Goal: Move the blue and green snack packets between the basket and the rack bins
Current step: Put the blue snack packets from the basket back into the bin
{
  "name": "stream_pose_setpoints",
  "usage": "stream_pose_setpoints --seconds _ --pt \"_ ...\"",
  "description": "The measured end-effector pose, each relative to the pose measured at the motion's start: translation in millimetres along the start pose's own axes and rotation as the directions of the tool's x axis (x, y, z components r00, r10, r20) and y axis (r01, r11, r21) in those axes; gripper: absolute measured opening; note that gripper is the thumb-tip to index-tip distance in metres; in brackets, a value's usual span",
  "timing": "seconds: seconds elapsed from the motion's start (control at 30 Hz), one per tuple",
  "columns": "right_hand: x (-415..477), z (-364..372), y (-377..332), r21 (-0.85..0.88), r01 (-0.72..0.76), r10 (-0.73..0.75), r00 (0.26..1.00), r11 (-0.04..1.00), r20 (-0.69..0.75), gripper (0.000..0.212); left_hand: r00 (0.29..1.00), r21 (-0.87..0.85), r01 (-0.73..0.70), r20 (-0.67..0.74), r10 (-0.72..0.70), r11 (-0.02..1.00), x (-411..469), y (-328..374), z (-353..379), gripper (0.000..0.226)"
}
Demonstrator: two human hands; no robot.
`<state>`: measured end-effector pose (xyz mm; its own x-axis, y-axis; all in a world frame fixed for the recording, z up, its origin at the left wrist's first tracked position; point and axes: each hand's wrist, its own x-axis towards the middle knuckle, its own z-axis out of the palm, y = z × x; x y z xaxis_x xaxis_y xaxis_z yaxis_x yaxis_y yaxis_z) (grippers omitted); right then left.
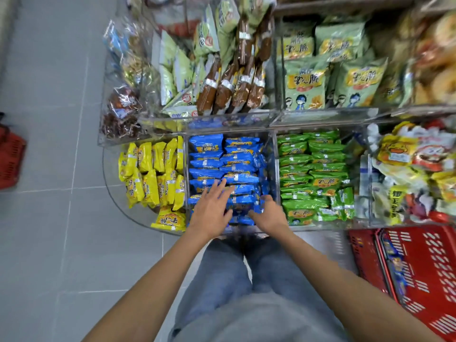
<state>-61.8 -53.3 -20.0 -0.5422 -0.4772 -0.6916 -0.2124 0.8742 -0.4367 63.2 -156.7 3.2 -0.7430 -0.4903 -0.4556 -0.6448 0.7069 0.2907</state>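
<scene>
Head view: both bare arms reach forward and down into the middle bin (275, 154) of a clear rack, which is packed with blue packets (229, 166) lying in two rows, their long axes running left to right. The left hand (212, 208) lies flat on the near packets with its fingers spread, pointing away from the person. The right hand (269, 213) is at the near right corner of the same bin, its fingers curled over a few blue packets with the thumb towards the left hand, so it looks to be gripping them, though motion blur softens the detail. Green packets (315, 174) fill the next bin to the right, just beside the right hand and well apart from the left. The red basket (419, 267) stands on the floor at the person's right, so the right hand is the nearer one for any carry between bin and basket; some blue shows through its slots.
</scene>
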Motion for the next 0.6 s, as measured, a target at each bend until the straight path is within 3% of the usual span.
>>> stream_pose_setpoints --seconds 0.13,0.27,0.47,0.6 --pt "-30.8 -38.9 0.5 0.07 0.121 -0.117 0.991 0.99 -0.067 0.055 0.985 -0.338 0.173 0.042 -0.169 0.925 -29.4 2.5 -20.4 0.05" --pt "-57.2 -60.9 13.1 0.155 0.154 -0.139 0.985 0.976 -0.101 0.044 0.955 -0.651 0.256 0.054 -0.293 0.714 -59.9 0.0 -15.9 0.036" --pt "-81.4 -45.9 18.2 0.313 0.14 -0.101 0.985 0.939 -0.137 0.036 0.946 -0.766 0.259 0.08 -0.313 0.588 -85.1 -20.9 -1.5 0.028" --pt "-99.7 -15.2 12.6 0.434 0.091 -0.039 0.991 0.896 -0.128 0.032 0.957 -0.781 0.253 0.113 -0.268 0.572 -99.4 -41.8 2.0 0.023"
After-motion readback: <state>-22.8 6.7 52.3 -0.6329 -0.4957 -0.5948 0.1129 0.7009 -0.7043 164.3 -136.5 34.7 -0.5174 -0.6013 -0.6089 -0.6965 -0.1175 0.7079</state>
